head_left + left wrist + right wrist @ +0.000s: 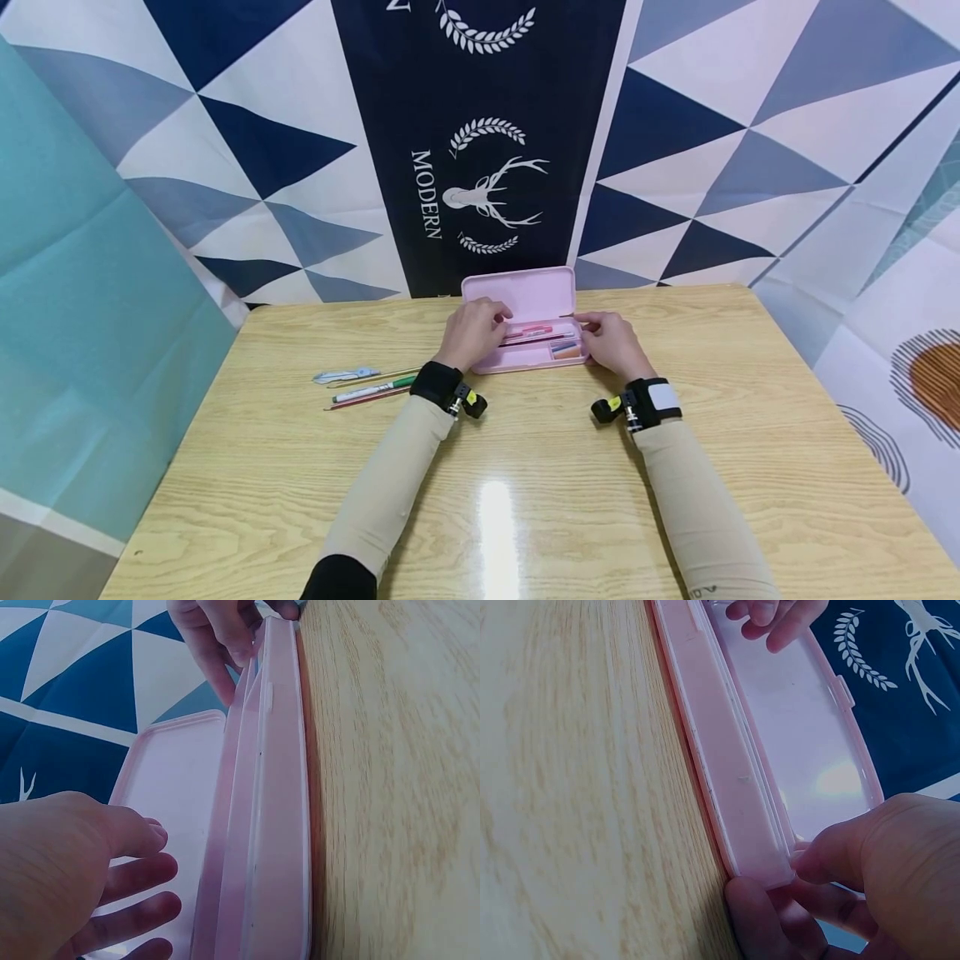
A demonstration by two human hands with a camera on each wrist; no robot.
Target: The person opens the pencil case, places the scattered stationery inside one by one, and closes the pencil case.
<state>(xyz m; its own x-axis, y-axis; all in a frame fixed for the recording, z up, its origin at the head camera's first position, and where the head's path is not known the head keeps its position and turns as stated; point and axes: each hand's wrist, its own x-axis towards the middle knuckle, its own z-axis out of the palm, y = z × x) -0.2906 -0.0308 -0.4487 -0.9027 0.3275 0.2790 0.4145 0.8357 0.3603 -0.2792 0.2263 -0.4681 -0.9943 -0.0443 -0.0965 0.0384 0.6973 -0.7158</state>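
A pink pencil case (498, 361) lies with its lid (528, 292) raised at the back of the table. Inside the tray are a few slim pens or pencils (537, 331) and, at the right, a small block (567, 353) with blue and orange on it, perhaps an eraser. My right hand (615, 343) grips the case's right end, thumb on the rim and fingers around the corner, as the right wrist view shows. Over the left part of the case hovers my left hand (472, 333), its fingers loosely bent and holding nothing in the left wrist view.
Left of the case, on the wooden table (525, 467), lie a light blue slim tool (347, 376) of unclear kind, a white and green marker (371, 392) and several thin pencils (363, 402). Directly behind the table hangs a patterned cloth (487, 100).
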